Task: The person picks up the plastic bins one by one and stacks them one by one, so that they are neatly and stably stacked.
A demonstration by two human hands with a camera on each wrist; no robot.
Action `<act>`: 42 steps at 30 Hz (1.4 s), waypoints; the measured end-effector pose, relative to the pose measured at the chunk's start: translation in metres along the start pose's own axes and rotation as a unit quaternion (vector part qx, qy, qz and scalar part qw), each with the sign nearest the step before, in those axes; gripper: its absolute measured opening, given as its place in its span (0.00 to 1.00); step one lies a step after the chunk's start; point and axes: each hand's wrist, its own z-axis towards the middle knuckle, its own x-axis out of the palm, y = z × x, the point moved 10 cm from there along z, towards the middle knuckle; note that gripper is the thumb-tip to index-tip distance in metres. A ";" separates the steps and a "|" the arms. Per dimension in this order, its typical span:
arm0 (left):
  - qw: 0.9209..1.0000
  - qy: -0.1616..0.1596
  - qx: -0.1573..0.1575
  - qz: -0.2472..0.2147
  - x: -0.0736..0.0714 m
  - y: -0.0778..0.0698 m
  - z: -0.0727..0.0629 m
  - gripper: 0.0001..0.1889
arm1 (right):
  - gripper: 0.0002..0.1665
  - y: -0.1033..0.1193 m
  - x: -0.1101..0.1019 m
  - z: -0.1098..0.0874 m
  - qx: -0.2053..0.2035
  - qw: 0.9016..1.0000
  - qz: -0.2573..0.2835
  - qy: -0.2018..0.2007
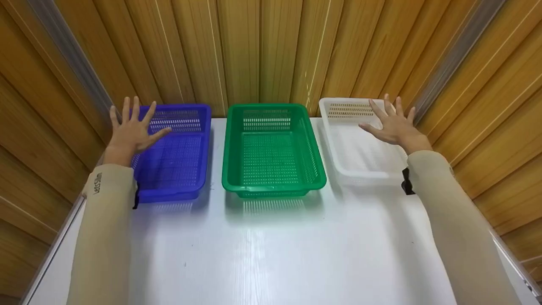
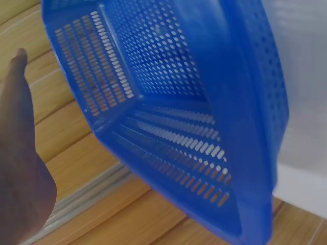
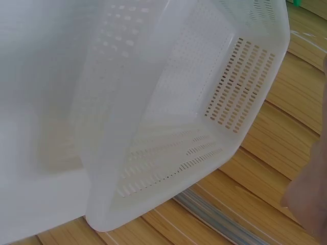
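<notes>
My left hand (image 1: 130, 132) is raised over the left side of a blue-purple plastic basket (image 1: 173, 169), its fingers spread wide and nothing in its grasp. Over the right part of a white basket (image 1: 360, 144), my right hand (image 1: 396, 125) also has its fingers splayed and holds nothing. Between them a green basket (image 1: 271, 156) stands upright, with no hand near it. All three baskets have slotted walls and bare perforated floors. In the left wrist view, the blue basket (image 2: 219, 66) fills the middle and part of the hand shows at the left edge.
The baskets stand in a row along the back of a white table (image 1: 262, 254). Wood-plank walls (image 1: 279, 51) rise behind and on both sides, with grey metal strips (image 1: 459, 55) in the corners. Both forearms wear beige sleeves (image 1: 103, 237) with dark bands at the wrists.
</notes>
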 end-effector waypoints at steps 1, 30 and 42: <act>1.000 -0.005 0.004 -0.006 -0.002 -0.004 0.002 0.51 | 0.53 -0.001 -0.001 0.000 0.001 1.000 0.005 -0.001; 0.954 -0.022 0.004 -0.298 -0.016 -0.057 0.021 0.49 | 0.49 0.021 -0.013 0.004 -0.035 0.973 0.224 -0.045; 0.893 0.029 0.025 -0.449 0.012 -0.088 0.009 0.43 | 0.44 0.054 -0.001 0.007 -0.076 0.938 0.338 -0.002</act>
